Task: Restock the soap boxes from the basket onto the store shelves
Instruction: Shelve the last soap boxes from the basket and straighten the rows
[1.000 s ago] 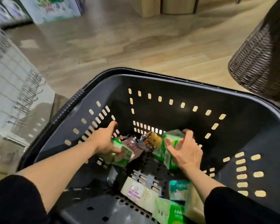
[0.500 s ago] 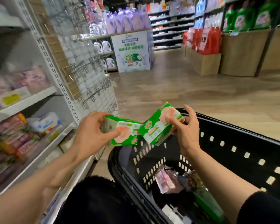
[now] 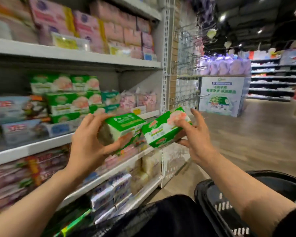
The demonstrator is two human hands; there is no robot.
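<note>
Purple bottles [image 3: 225, 66] on display stand [image 3: 220, 95], wooden floor [image 3: 255, 134]

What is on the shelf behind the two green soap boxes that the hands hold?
Behind the left hand's box and the right hand's box, the middle shelf carries stacked matching green boxes and pink packs. The hands and boxes cover part of that shelf.

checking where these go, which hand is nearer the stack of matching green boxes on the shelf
Left. The left hand with its box sits just below-right of the green stack; the right hand is farther right, past the shelf's end.
</note>
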